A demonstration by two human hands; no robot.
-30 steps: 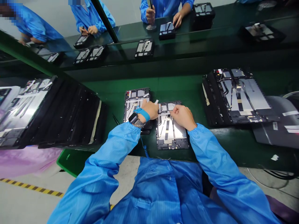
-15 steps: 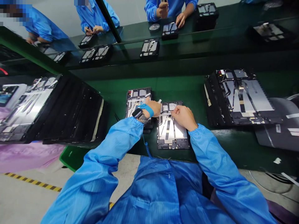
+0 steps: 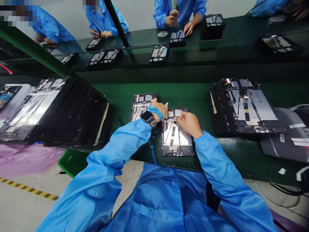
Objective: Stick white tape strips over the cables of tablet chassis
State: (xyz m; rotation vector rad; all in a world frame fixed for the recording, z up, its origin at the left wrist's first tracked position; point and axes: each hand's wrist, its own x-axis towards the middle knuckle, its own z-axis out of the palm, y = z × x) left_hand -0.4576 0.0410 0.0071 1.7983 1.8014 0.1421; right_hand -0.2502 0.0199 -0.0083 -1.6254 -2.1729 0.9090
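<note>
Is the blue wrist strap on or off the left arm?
On: the blue wrist strap circles the wrist between the watch and the left hand; a coiled blue cord hangs below the sleeve.

You have bright, even light from above, with only soft shadows under your blue sleeve (image 3: 218, 158). Glare whitens the silver metal panel (image 3: 177, 137) of the black tablet frame (image 3: 177, 149) nearest you, and the wide lens bows the dark green worktop (image 3: 183, 91) toward the edges.
</note>
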